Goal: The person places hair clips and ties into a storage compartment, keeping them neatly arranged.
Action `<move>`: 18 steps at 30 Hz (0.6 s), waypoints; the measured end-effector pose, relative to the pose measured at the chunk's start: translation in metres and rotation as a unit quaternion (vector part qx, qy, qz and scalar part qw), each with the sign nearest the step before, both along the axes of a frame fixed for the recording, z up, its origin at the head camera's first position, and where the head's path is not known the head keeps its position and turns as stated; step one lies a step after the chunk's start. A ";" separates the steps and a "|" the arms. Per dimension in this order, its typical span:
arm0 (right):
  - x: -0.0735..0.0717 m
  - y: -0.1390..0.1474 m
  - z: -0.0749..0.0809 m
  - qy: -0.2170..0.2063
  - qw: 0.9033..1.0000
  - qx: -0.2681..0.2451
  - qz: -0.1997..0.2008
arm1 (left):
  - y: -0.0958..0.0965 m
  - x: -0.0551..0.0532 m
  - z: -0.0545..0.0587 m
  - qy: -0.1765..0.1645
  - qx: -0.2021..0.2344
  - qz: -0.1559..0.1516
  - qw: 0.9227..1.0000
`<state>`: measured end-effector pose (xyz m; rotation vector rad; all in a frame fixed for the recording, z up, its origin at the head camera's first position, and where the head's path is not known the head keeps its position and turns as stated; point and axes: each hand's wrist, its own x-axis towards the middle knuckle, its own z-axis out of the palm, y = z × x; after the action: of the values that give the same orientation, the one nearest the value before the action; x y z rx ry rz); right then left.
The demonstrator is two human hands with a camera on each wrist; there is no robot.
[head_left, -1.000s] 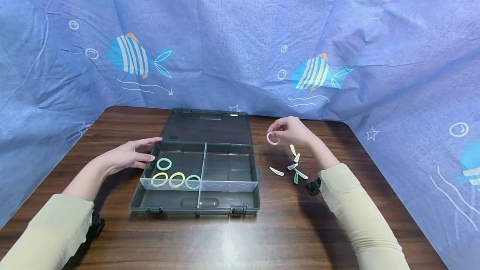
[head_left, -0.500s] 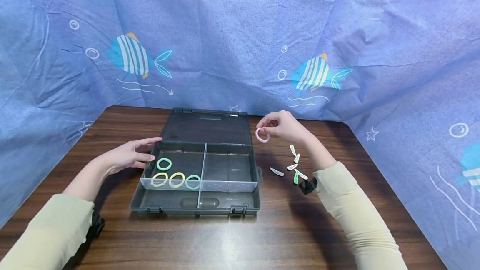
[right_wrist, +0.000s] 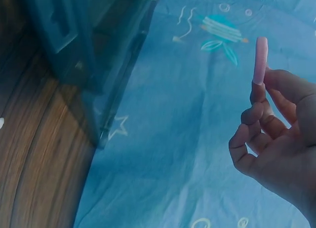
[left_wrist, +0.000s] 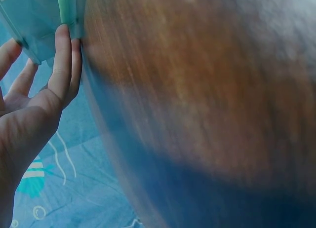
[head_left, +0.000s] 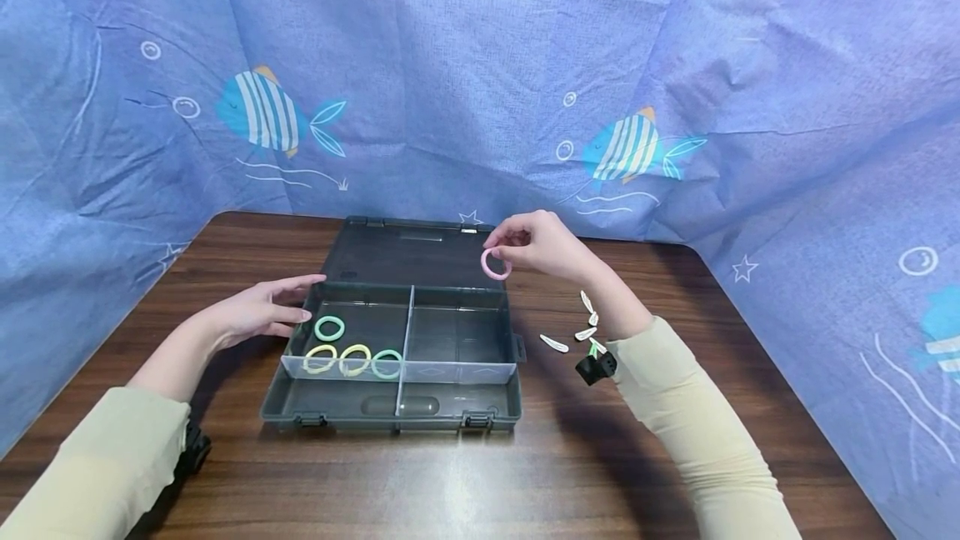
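My right hand (head_left: 543, 247) pinches a pink hair tie (head_left: 485, 267) between thumb and finger, over the right edge of the box's raised lid. In the right wrist view the pink ring shows edge-on at the fingertips. A dark translucent divided box (head_left: 459, 332) lies with its lid (head_left: 420, 252) folded back. My left hand (head_left: 258, 311) touches the box's left wall, fingers mostly straight. Inside the back left compartment are a green hair tie (head_left: 329, 317), two yellow hair ties (head_left: 356, 347) and another green hair tie (head_left: 387, 352).
Right of the box several snap hair clips (head_left: 554, 343) lie loose on the wooden table (head_left: 465, 482), some partly hidden behind the right wrist camera (head_left: 596, 367). A blue fish-print cloth (head_left: 465, 65) hangs behind the table.
My right hand has moved left and slightly up with the pink hair tie, from beside the hair clips to over the lid's edge. The left hand stays on the box.
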<state>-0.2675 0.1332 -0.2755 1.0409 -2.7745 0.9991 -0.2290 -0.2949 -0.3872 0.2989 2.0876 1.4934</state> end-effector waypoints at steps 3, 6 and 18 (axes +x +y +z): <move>0.001 -0.010 0.000 -0.006 1.000 -0.010 0.004 | 0.000 0.000 0.000 0.000 -0.001 -0.001 1.000; 0.002 -0.020 -0.001 -0.002 1.000 -0.008 0.009 | 0.000 0.000 0.000 0.000 -0.002 0.001 1.000; 0.003 -0.063 -0.010 0.013 0.999 -0.002 0.044 | 0.000 0.000 0.000 -0.003 -0.001 0.004 1.000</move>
<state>-0.2649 0.0699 -0.2858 1.1769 -2.7264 0.9906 -0.2290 -0.2945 -0.3871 0.2845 2.0885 1.4955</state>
